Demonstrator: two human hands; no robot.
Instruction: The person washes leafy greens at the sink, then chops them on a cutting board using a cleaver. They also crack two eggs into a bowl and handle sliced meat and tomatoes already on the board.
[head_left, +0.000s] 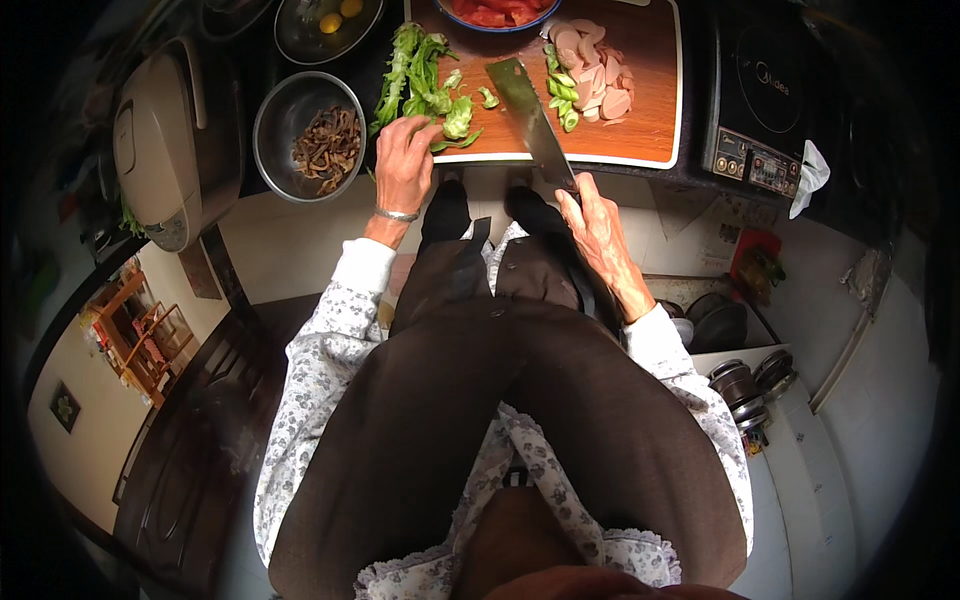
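Note:
My right hand grips the handle of a kitchen cleaver, whose broad blade lies slanted over the wooden cutting board. Wet bits cling to the blade. At the board's near left edge, my left hand has its fingers curled on a leafy green stalk. More leafy greens spread behind those fingers, and a small cut piece sits between them and the blade. Right of the cleaver are a pile of pink sausage slices and cut green pieces.
A blue-rimmed bowl of cut tomato stands at the board's far side. To the left are a metal bowl of brown strips, a bowl with egg yolks and a rice cooker. A Midea induction cooker flanks the board's right.

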